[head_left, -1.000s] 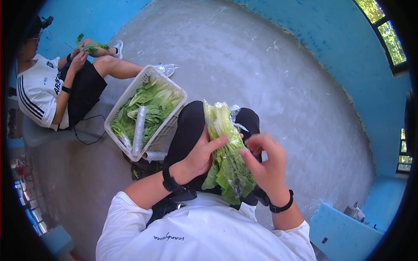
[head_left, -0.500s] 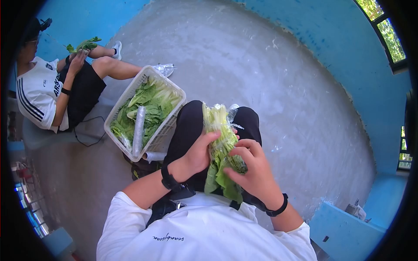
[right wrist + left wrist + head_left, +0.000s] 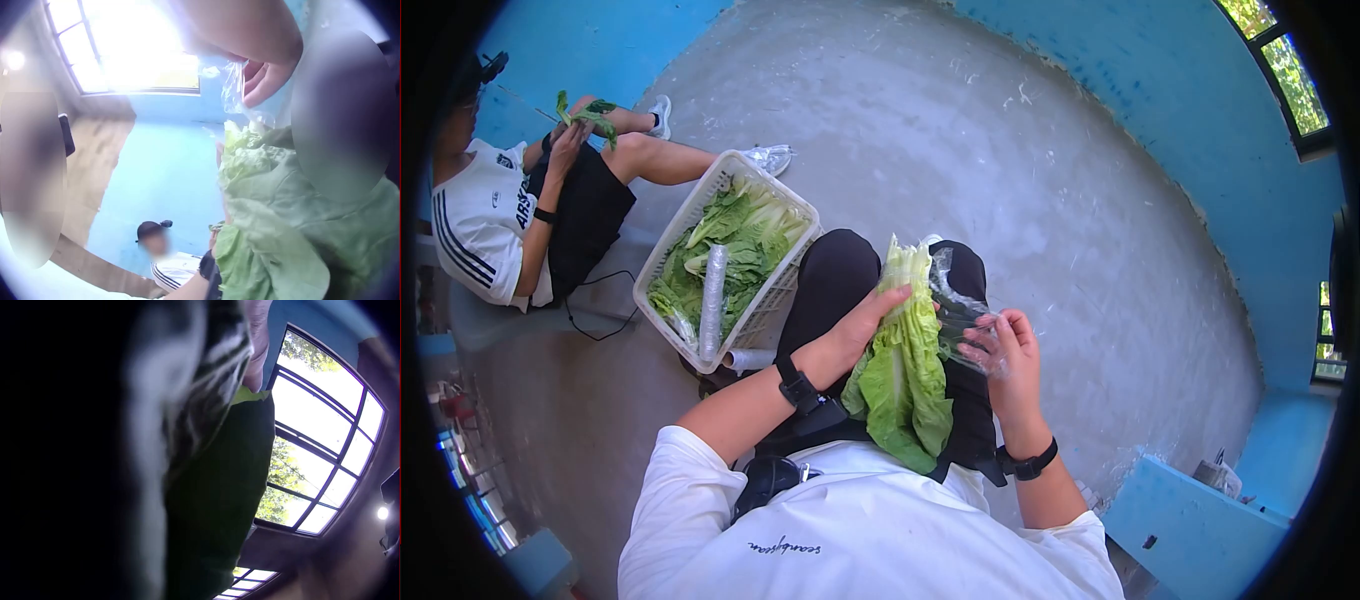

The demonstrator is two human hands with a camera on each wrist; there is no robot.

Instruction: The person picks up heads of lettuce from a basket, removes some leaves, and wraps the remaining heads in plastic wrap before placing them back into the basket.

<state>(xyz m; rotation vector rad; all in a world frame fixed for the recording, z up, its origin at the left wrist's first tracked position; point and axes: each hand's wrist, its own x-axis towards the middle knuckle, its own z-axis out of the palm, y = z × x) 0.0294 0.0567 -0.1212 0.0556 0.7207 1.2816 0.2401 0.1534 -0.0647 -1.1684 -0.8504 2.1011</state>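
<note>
A bundle of leafy green lettuce (image 3: 903,385) lies over the lap in the head view, pale stems pointing away from the body. My left hand (image 3: 850,335) grips it from the left side, thumb across the stems. To its right, my right hand (image 3: 1015,375) pinches a stretched piece of clear plastic film (image 3: 952,300), which reaches back to the stem end. The right wrist view shows the film (image 3: 234,87) at the right fingers and the lettuce leaves (image 3: 269,212) below. Close up, a dark leaf (image 3: 219,494) fills much of the left wrist view.
A white basket (image 3: 683,222) of leafy greens stands at the left, with a film roll (image 3: 713,300) lying on top. Another roll (image 3: 750,360) is beside the basket. Beyond it sits another person (image 3: 495,220) holding greens. A blue ledge (image 3: 1190,530) is at the lower right.
My right hand has moved off the leaves to the right, drawing the plastic film out sideways. The lettuce leaves now show uncovered and spread. The left hand keeps its hold.
</note>
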